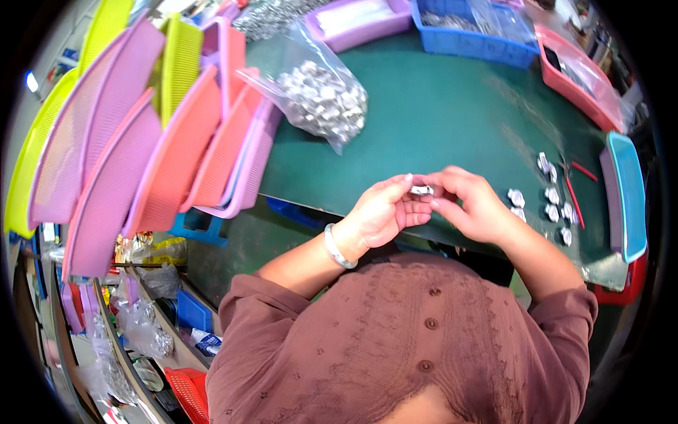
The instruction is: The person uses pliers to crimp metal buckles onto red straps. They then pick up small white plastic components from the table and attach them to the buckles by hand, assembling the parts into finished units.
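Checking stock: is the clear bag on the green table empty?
No; the clear bag holds many silvery pieces, visible through its plastic.

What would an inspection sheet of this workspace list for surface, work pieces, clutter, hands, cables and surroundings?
Surface: green tabletop, scuffed toward the right.
Work pieces: small silvery part at the fingertips; loose silvery parts at right, near a red-handled tool.
Clutter: clear bag of silvery pieces on the table; blue tray along the far side.
Hands: left hand and right hand meet at the small part; which one grips it is unclear.
Cables: nothing seen.
Surroundings: colored baskets massed at left; red basket lower left.
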`<state>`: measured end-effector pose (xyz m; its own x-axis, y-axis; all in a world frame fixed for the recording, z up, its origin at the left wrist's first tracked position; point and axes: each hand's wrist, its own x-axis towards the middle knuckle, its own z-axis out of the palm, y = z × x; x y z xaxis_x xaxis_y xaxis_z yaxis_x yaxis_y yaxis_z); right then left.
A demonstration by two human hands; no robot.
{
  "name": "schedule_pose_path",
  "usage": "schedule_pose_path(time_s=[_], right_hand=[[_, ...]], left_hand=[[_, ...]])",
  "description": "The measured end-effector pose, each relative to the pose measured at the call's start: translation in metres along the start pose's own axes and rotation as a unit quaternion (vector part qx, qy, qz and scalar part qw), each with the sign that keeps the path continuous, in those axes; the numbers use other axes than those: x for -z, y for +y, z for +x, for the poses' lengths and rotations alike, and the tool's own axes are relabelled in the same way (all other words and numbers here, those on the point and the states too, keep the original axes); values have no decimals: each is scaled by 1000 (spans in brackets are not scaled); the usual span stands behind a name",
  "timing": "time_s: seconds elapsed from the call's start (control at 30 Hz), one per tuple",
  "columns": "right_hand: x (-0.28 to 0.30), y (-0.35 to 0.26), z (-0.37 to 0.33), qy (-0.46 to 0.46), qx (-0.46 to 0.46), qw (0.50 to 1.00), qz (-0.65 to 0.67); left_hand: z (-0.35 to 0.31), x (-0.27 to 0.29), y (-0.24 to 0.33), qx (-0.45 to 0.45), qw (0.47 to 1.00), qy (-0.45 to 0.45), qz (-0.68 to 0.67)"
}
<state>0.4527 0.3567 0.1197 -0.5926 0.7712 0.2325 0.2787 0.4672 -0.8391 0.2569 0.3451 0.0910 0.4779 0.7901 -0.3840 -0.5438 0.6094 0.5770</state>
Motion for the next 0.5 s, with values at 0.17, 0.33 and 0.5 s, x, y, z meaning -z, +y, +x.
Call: schedule_pose_path(time_s=[0.17, 0.33, 0.5], right_hand=[[25, -2, -10, 13, 5, 998, -56], [52, -3, -38, 2, -37, 996, -81], [73, -5, -46, 30, -30, 990, -135]], left_hand=[[-4, -7, 78, -239, 955, 61, 164], [32, 26, 215, -470, 601, 319, 563], [38, 11, 249, -275, 375, 324, 823]])
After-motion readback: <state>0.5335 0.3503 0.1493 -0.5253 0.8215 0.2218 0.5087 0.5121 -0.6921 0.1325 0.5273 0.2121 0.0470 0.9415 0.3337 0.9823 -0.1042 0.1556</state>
